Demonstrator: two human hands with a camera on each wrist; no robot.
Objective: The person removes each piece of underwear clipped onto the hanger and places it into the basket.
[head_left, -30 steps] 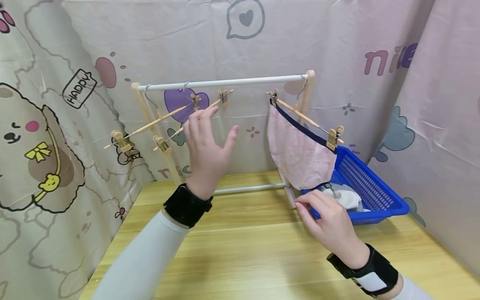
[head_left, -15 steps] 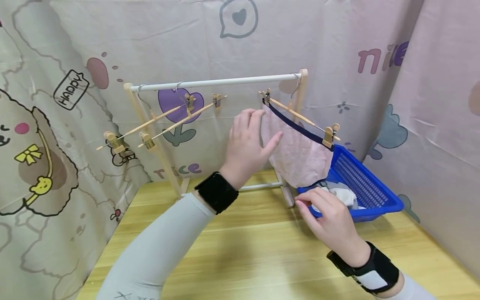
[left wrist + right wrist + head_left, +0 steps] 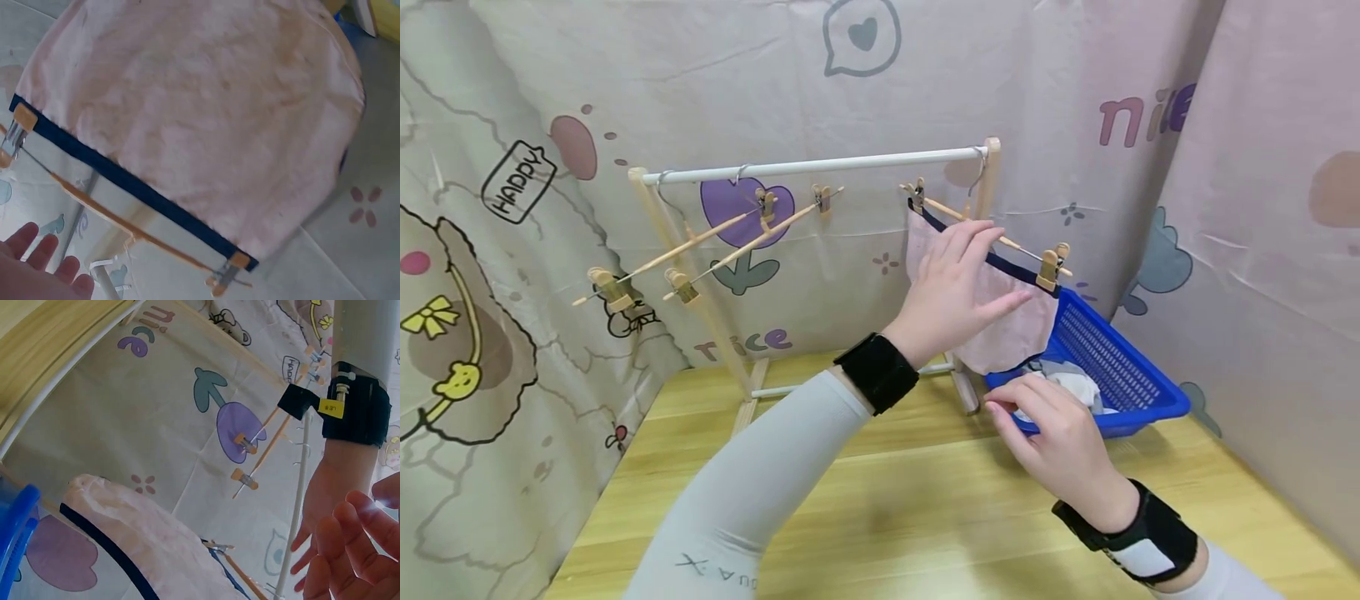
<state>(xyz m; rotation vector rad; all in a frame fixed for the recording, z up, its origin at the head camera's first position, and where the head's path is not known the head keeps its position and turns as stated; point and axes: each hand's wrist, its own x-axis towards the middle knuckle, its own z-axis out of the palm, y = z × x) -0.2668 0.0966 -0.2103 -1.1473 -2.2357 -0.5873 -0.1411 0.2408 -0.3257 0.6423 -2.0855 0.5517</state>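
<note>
A pink garment with a navy waistband [image 3: 1007, 321] [image 3: 206, 119] [image 3: 144, 544] hangs clipped to a wooden hanger [image 3: 992, 236] on the white rail [image 3: 820, 165] of a small wooden rack. My left hand [image 3: 958, 287] is raised in front of the garment, fingers straight, fingertips [image 3: 981, 237] at the waistband and hanger; it grips nothing. My right hand [image 3: 1052, 437] hovers low by the front rim of the blue basket [image 3: 1142, 379], fingers loosely bent, holding nothing.
Two bare wooden clip hangers [image 3: 700, 242] hang at the rail's left. The basket holds white and grey cloth [image 3: 1071, 387]. The rack stands on a wooden table [image 3: 925, 500], with patterned curtains [image 3: 512, 250] close behind and at both sides.
My left hand has moved from the bare hangers rightward to the pink garment's waistband. The right hand has stayed by the basket rim. The view has shifted a little.
</note>
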